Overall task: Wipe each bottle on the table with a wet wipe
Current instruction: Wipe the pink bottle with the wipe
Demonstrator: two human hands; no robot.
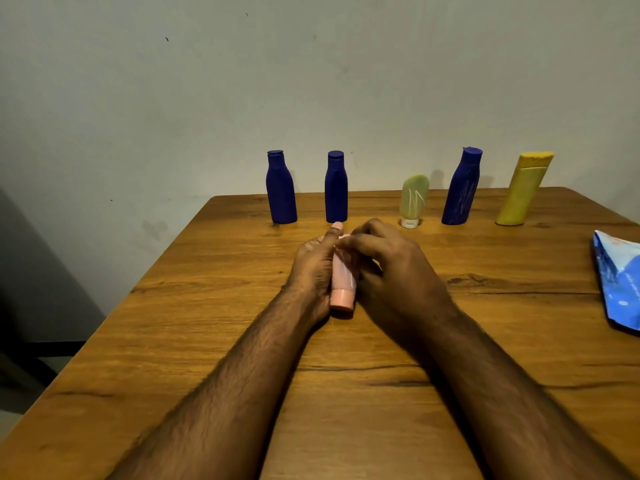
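Note:
A pink tube point(343, 289) with its cap toward me lies between my two hands at the table's middle. My left hand point(317, 268) grips it from the left, thumb stretched up along it. My right hand point(388, 268) curls its fingers over the tube's far end; whether a wipe sits under those fingers is hidden. Along the far edge stand three blue bottles point(280, 188) point(336, 188) point(462, 188), a pale green tube point(414, 199) on its cap, and a yellow bottle point(523, 192).
A blue wet-wipe pack point(620, 278) lies at the right edge of the wooden table point(346, 393). A pale wall rises behind the bottles. The table's left edge drops to a dark floor.

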